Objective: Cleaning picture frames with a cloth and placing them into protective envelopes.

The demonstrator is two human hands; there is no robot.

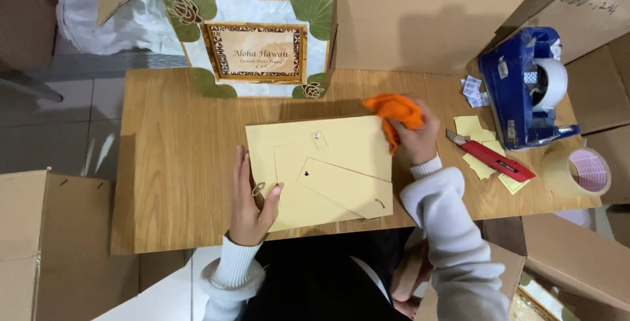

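Now right hand (415,138) clenched on crumpled orange cloth (394,111); left hand (249,199) flat, released, on tan frame backing (328,163).

One camera, worn on the head, looks almost straight down from fairly near onto a wooden table (164,163). The far edge lies toward the top, the wearer's lap at the bottom. Cardboard boxes (39,242) fill the sides.

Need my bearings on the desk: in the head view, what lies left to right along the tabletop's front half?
Left hand → yellow frame backing board → right hand holding an orange cloth → red utility knife → tape roll.
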